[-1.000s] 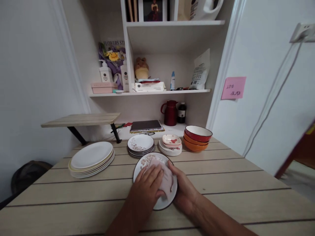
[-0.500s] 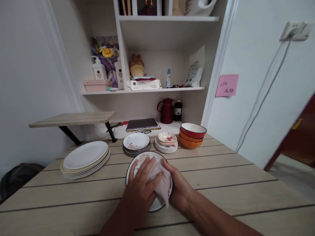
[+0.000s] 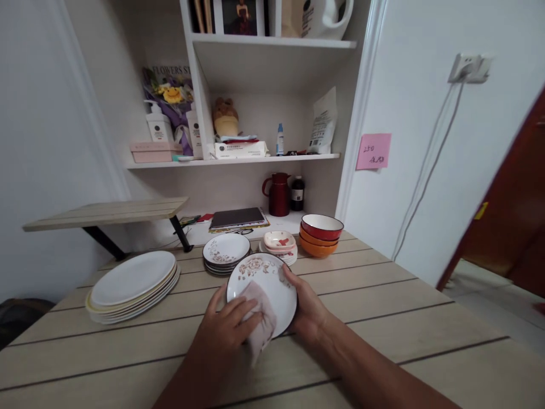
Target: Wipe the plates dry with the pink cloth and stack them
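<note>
A white plate (image 3: 279,284) with a dark rim and brown flower print is tilted up in front of me. My right hand (image 3: 309,307) grips its right edge, thumb on the face and fingers behind. A pale pink cloth (image 3: 260,309) lies against the lower left of the plate. My left hand (image 3: 225,321) presses that cloth to the plate's left edge, with the thumb partly hidden behind the rim. Just beyond stands a stack of matching flowered plates (image 3: 225,248).
Large white oval plates (image 3: 134,278) are stacked at the left, under a small raised wooden shelf (image 3: 106,210). Small heart-patterned dishes (image 3: 279,241) and red and orange bowls (image 3: 320,241) stand at the back. Behind them are a closed laptop (image 3: 237,217) and a red jug (image 3: 279,195).
My left hand has slid with the cloth from the middle of the plate to its lower left edge, uncovering the flower print. The plate is tilted up more. The view has shifted right.
</note>
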Action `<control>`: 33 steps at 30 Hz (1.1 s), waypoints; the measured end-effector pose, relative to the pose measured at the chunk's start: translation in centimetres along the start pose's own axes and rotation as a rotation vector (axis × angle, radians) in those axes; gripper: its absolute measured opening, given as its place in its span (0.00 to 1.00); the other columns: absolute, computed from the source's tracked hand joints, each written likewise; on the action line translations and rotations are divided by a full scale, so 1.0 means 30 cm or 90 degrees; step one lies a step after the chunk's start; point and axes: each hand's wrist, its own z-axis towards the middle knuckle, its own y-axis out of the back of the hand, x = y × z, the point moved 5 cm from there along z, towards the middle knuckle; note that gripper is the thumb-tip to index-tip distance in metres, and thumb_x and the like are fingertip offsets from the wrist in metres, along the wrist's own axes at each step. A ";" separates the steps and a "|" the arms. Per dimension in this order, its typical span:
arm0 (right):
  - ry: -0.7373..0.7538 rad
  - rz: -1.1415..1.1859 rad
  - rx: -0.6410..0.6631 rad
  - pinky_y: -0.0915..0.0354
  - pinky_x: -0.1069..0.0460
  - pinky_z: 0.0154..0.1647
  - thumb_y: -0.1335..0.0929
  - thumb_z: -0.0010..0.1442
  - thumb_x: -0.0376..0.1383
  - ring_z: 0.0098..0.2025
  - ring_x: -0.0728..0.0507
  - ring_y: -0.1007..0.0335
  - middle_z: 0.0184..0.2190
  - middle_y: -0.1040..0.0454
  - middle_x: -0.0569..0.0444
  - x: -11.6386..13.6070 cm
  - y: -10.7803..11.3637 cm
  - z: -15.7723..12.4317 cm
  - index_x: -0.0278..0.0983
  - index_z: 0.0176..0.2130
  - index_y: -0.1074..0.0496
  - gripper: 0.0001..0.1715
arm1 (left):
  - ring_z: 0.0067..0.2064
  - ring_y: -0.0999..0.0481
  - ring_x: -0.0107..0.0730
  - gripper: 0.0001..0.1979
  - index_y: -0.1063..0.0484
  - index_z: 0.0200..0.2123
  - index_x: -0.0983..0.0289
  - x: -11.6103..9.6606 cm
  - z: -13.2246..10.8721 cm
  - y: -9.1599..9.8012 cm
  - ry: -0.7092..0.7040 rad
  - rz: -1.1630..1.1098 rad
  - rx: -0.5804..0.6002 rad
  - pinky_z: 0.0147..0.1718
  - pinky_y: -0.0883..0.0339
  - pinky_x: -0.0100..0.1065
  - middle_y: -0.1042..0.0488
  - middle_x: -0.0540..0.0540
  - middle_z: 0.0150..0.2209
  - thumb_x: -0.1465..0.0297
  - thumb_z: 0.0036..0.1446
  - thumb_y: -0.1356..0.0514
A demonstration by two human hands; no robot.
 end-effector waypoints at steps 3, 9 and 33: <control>0.021 0.008 -0.025 0.39 0.43 0.55 0.34 0.57 0.52 0.47 0.37 0.26 0.43 0.21 0.43 0.017 0.010 0.001 0.30 0.56 0.34 0.36 | 0.48 0.26 0.36 0.14 0.28 0.48 0.54 0.023 -0.018 -0.022 0.054 0.031 0.016 0.62 0.54 0.53 0.23 0.51 0.48 0.72 0.62 0.47; 0.027 0.005 -0.063 0.39 0.44 0.55 0.35 0.59 0.50 0.47 0.38 0.26 0.41 0.21 0.44 0.024 0.023 0.003 0.30 0.55 0.33 0.34 | 0.54 0.29 0.40 0.18 0.29 0.50 0.62 -0.011 -0.010 -0.054 0.034 0.017 0.036 0.59 0.45 0.50 0.26 0.58 0.53 0.61 0.59 0.42; -0.058 0.004 0.000 0.37 0.45 0.52 0.34 0.59 0.50 0.40 0.41 0.24 0.40 0.20 0.44 -0.136 -0.056 -0.025 0.30 0.54 0.31 0.32 | 0.54 0.28 0.40 0.16 0.30 0.52 0.58 0.029 -0.007 -0.002 0.164 0.098 -0.065 0.58 0.41 0.51 0.26 0.55 0.52 0.72 0.62 0.47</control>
